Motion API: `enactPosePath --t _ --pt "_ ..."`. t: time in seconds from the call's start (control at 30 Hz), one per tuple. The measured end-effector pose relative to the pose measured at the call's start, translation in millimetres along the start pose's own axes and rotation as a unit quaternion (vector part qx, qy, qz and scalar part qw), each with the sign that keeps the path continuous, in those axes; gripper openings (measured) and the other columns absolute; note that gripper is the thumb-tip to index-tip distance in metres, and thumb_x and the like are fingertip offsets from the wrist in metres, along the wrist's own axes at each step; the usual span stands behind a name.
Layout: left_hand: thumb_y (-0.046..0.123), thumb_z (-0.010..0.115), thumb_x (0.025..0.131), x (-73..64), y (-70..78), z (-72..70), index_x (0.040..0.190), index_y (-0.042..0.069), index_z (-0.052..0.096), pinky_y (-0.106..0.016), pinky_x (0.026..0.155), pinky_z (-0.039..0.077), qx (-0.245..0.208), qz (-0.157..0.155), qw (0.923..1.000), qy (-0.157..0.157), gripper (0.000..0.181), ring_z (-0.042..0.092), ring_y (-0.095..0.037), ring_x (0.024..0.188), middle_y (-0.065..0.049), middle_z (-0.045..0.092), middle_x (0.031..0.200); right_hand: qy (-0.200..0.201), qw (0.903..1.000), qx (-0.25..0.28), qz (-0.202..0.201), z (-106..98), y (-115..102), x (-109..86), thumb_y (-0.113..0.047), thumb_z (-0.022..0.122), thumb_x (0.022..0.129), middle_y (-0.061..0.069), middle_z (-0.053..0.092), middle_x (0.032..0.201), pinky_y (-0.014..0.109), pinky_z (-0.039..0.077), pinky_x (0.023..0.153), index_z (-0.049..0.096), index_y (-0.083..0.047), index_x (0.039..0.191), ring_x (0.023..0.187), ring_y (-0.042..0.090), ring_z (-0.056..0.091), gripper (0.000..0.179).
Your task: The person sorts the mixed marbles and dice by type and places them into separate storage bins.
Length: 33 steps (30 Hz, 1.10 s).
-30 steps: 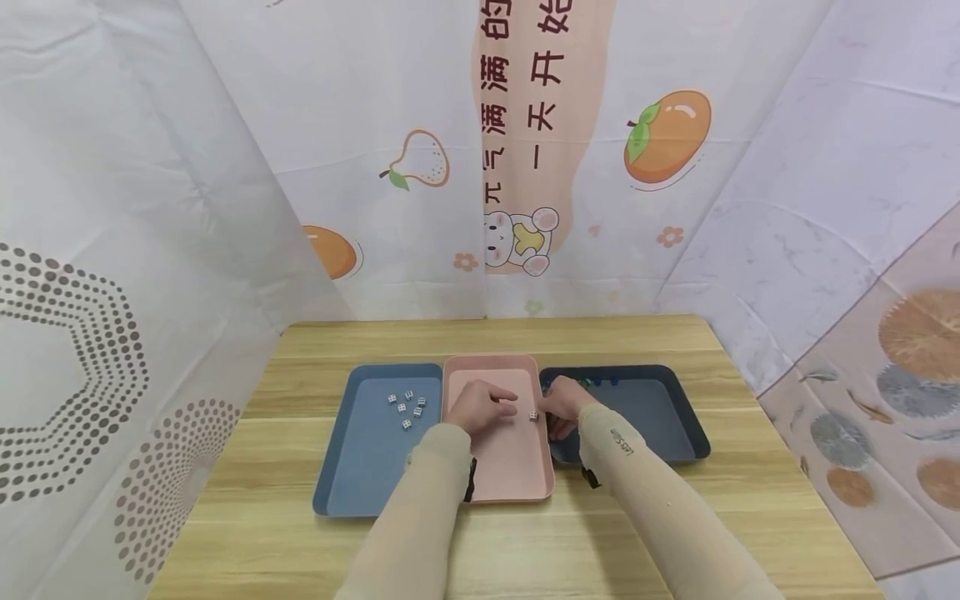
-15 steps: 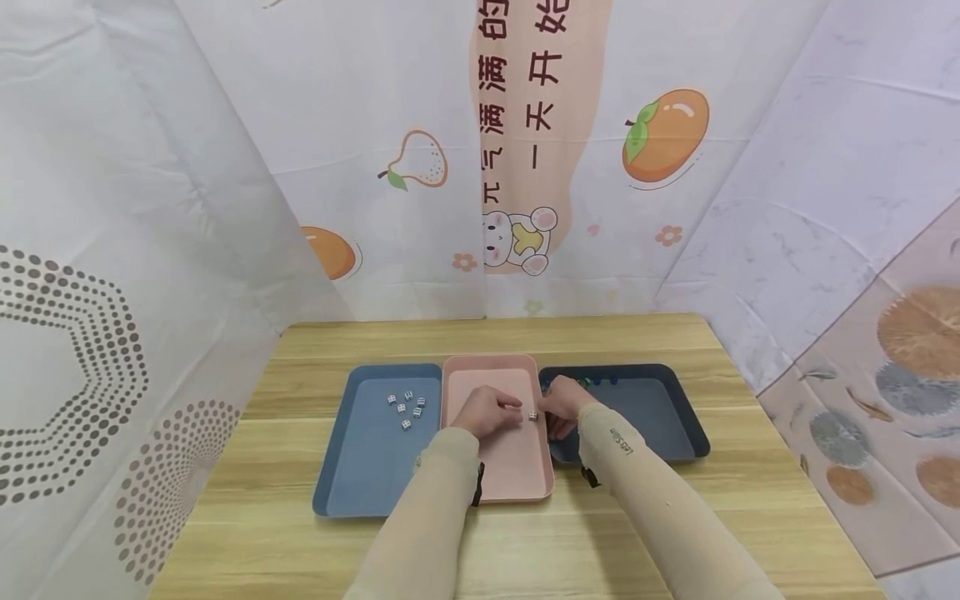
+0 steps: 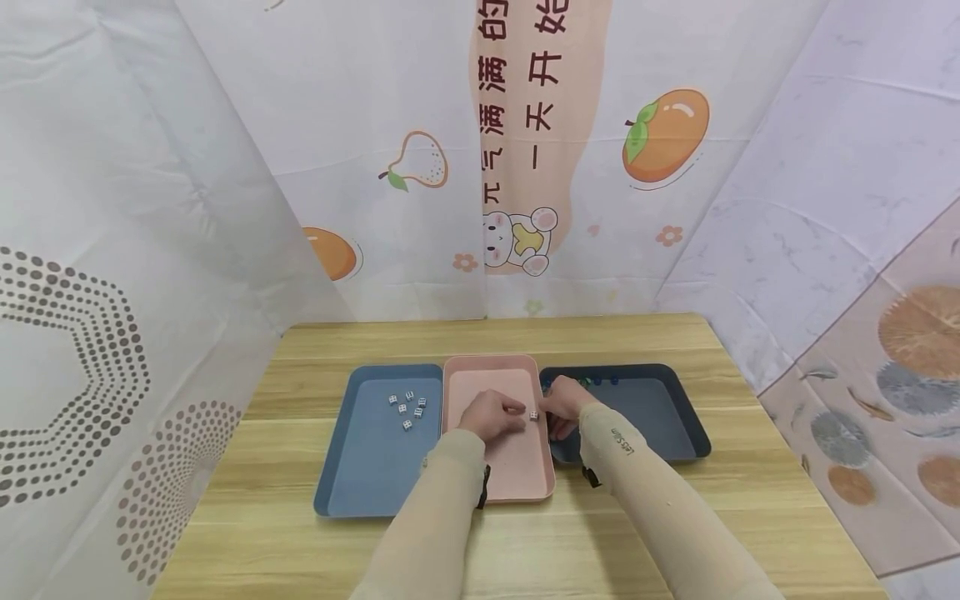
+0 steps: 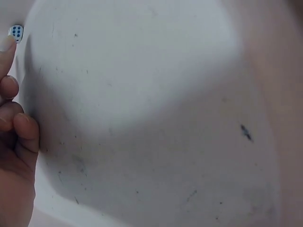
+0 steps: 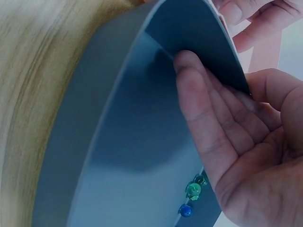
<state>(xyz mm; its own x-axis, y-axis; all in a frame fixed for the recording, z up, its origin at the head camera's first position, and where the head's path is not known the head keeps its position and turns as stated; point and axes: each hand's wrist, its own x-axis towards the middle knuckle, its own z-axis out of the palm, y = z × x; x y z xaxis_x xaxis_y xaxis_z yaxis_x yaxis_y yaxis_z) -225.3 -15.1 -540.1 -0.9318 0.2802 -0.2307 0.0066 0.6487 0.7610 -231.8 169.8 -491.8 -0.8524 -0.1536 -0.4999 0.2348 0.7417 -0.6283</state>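
Observation:
My left hand [image 3: 491, 414] reaches into the pink tray [image 3: 517, 479], its fingers just left of a lone white die [image 3: 533, 415]. In the left wrist view, a fingertip meets or overlaps the edge of that die [image 4: 16, 32]; whether it touches is unclear. My right hand [image 3: 566, 406] holds the near-left wall of the dark blue tray [image 3: 652, 417], beside the pink one. Seen from the right wrist, the fingers [image 5: 194, 92] lie inside that tray and the thumb lies outside, with the wall between them. Green beads [image 5: 194, 189] and a blue bead [image 5: 186, 210] lie in the dark tray.
To the left, a lighter blue tray [image 3: 360, 475] contains several white dice [image 3: 402, 408]. All three trays stand side by side on a wooden table [image 3: 600, 550]. A printed curtain [image 3: 337, 108] hangs behind the table's far edge.
The left hand has shifted a little to the right and toward the person, closing in on the die in the pink tray. The right hand and the trays have stayed in place.

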Motion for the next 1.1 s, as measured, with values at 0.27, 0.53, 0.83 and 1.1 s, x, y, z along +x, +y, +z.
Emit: enactPosePath --t 0.27,0.53,0.83,1.1 --pt "0.021 0.084 0.083 0.6 5.2 5.8 0.11 0.025 0.082 -0.032 0.083 0.055 0.027 0.003 0.9996 0.01 0.028 0.066 -0.01 0.095 0.005 0.076 0.112 -0.007 0.9999 0.0 0.008 0 0 2.4 -0.01 0.056 0.099 0.014 0.072 0.066 0.039 0.062 0.059 0.073 0.006 0.078 0.058 0.024 0.072 0.031" --pt "0.025 0.083 0.086 1.5 12.0 12.5 0.106 0.028 0.083 -0.03 0.079 0.054 0.076 0.002 0.997 0.016 0.02 0.065 -0.005 0.088 0.011 0.077 0.106 -0.007 1.0 -0.005 0.002 0 -1 1.1 -0.008 0.056 0.097 0.015 0.072 0.066 0.041 0.063 0.061 0.072 0.005 0.074 0.058 0.025 0.072 0.031" --pt "0.026 0.084 0.085 8.4 10.2 19.6 0.09 0.029 0.084 -0.028 0.075 0.053 0.091 0.011 0.9951 0.036 0.006 0.062 -0.003 0.08 0.016 0.075 0.095 -0.006 1.0 -0.008 0.001 0 1 2.6 -0.009 0.056 0.098 0.014 0.072 0.066 0.04 0.062 0.059 0.073 0.005 0.075 0.056 0.024 0.071 0.032" --pt "0.025 0.084 0.085 9.5 9.4 20.8 0.089 0.026 0.084 -0.027 0.07 0.052 0.085 0.017 0.9955 0.039 0.004 0.06 -0.004 0.074 0.013 0.075 0.09 -0.007 0.9999 -0.003 -0.006 -1 1 0.8 -0.009 0.055 0.1 0.015 0.072 0.066 0.041 0.063 0.06 0.074 0.006 0.077 0.056 0.025 0.071 0.033"
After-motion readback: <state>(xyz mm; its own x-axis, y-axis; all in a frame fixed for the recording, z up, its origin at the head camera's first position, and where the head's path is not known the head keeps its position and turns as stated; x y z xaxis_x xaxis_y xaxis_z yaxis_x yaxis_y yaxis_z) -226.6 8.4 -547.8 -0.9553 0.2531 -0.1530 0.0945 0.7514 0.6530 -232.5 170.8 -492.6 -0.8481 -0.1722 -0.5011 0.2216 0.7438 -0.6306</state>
